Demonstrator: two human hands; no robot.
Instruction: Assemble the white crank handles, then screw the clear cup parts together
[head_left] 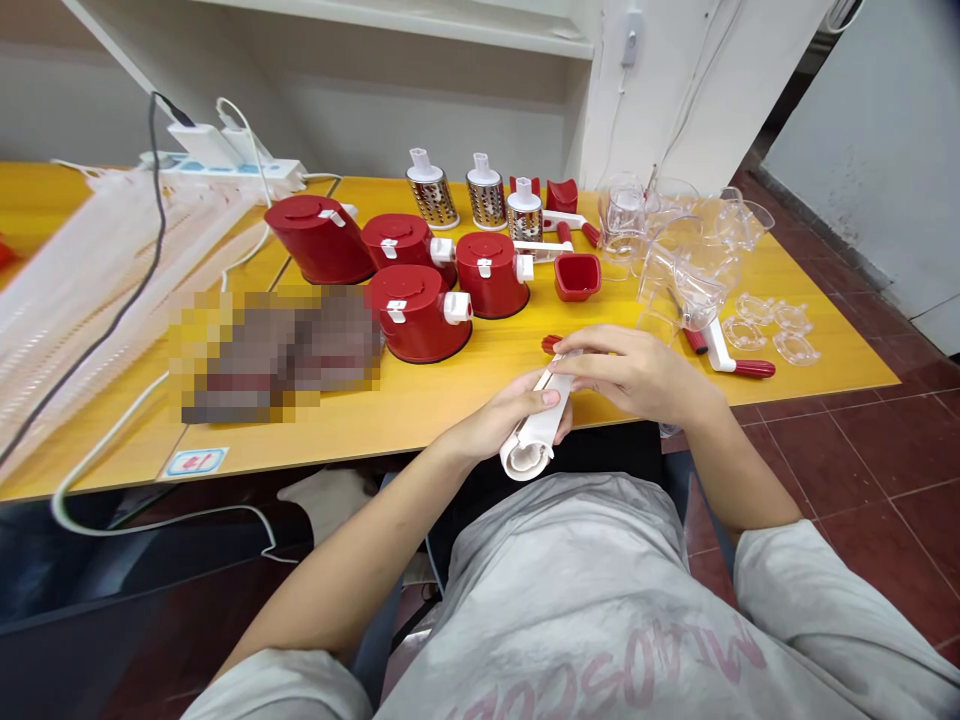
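Observation:
Above the table's front edge I hold a white crank handle [541, 420] tilted away from me, its round hollow end nearest my body. My left hand [504, 412] is closed around its side, thumb on top. At the far end, the fingers of my right hand [634, 372] press on the handle; a red ribbed knob [551, 344] shows just beyond them. Past my hands stand several red grater housings, the nearest red housing [420, 315] having a white side knob. A small red cup-shaped piece [577, 277] lies to their right.
Metal grating drums [486, 195] stand at the back. Clear plastic parts [686, 260] and clear rings [750, 320] lie at the right, beside more crank handles [724, 350]. Plastic wrap [112, 260], cables and a power strip [259, 175] occupy the left of the table [502, 375].

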